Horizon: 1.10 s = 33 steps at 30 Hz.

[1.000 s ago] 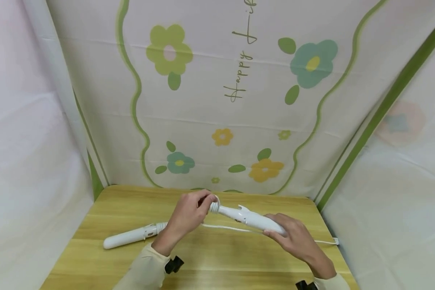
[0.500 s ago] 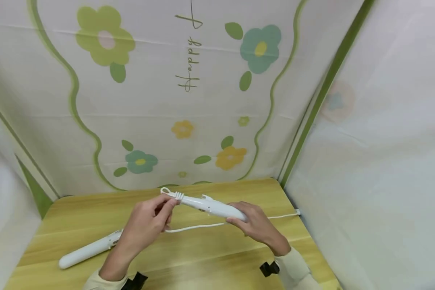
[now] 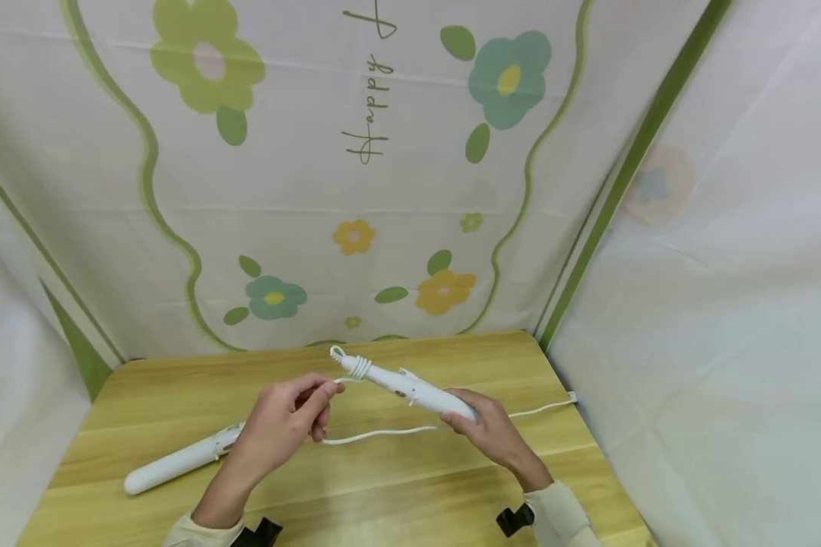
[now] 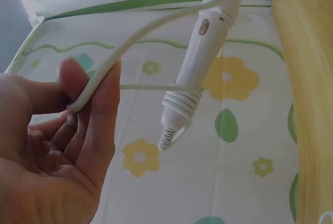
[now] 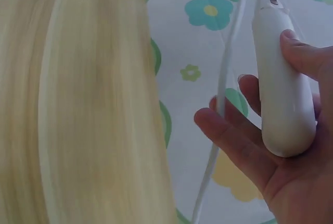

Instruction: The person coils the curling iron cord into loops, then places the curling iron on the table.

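A white curling iron (image 3: 391, 381) is held above the table, tilted with its cord end up and left. My right hand (image 3: 487, 434) grips its wide, rounded end (image 5: 285, 91), thumb on one side and fingers on the other. Several turns of cord (image 4: 181, 101) are wrapped round the narrow end, beside the ribbed cord sleeve (image 4: 167, 138). My left hand (image 3: 283, 418) pinches the white cord (image 4: 106, 63) between thumb and fingers, a short way left of the wraps. From there the cord runs rightward below the curling iron.
A second white curling iron (image 3: 178, 459) lies on the wooden table (image 3: 383, 494) at the left, partly hidden behind my left forearm. The cord ends near a white plug (image 3: 572, 396) at the right edge. Flower-print fabric (image 3: 301, 182) encloses the back and sides.
My left hand has come away from the wrapped end, drawing a strand of cord leftward. The right hand keeps its grip on the curling iron. The head view has turned to the right.
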Tool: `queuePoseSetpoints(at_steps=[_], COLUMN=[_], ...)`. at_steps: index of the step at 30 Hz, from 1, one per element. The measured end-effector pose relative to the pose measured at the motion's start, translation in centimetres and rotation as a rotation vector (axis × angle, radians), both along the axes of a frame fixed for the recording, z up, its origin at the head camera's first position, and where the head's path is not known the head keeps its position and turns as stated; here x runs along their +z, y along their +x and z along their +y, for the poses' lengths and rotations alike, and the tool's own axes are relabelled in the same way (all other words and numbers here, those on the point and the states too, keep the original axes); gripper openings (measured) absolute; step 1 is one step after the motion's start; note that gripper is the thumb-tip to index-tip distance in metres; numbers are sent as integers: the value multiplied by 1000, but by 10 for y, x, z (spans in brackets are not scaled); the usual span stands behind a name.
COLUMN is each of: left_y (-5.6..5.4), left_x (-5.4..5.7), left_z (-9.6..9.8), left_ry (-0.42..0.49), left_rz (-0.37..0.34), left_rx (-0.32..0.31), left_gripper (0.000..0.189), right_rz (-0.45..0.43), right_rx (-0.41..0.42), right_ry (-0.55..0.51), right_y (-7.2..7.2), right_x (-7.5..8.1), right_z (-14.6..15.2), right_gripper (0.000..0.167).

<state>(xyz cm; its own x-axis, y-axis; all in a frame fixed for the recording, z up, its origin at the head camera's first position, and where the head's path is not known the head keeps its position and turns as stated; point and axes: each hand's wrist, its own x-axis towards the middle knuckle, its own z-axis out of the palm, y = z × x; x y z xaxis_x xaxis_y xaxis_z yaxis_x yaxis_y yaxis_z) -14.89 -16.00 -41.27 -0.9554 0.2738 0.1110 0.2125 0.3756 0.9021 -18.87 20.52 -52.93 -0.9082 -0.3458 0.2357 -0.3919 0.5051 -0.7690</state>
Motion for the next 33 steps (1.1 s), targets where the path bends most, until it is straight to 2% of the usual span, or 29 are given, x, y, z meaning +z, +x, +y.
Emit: queuePoseSetpoints(at_steps=[6, 9, 11, 14, 18, 20, 22, 28, 33], left_y=[1, 2, 4, 7, 11, 12, 11, 10, 5], left_x=[-18, -29, -32, -28, -15, -11, -11, -20, -24], left_z=[1, 4, 3, -6, -25, -31, -34, -40, -49], left_ry=[-76, -104, -109, -105, -73, -70, -70, -113, -166], left_rz=[-45, -43, -43, -44, -35, -30, -34, -19, 55], left_rx=[-167, -224, -257, -247, -153, -124, -122, -144, -152], left_gripper=[32, 30, 29, 29, 30, 31, 31, 30, 27], right_rz=[18, 86, 159, 301, 428, 435, 425, 377, 361], right_rx=[-58, -80, -70, -32, 54, 80, 66, -28, 32], right_ry=[68, 115, 129, 119, 92, 100, 122, 193, 273], right_y=[-3, -2, -2, -1, 0, 0, 1, 8, 10], right_x=[-13, -17, -18, -13, -2, 3, 5, 2, 5], right_z=[4, 5, 4, -2, -17, -24, -28, -23, -22], right_gripper=[37, 36, 37, 39, 43, 44, 43, 40, 38])
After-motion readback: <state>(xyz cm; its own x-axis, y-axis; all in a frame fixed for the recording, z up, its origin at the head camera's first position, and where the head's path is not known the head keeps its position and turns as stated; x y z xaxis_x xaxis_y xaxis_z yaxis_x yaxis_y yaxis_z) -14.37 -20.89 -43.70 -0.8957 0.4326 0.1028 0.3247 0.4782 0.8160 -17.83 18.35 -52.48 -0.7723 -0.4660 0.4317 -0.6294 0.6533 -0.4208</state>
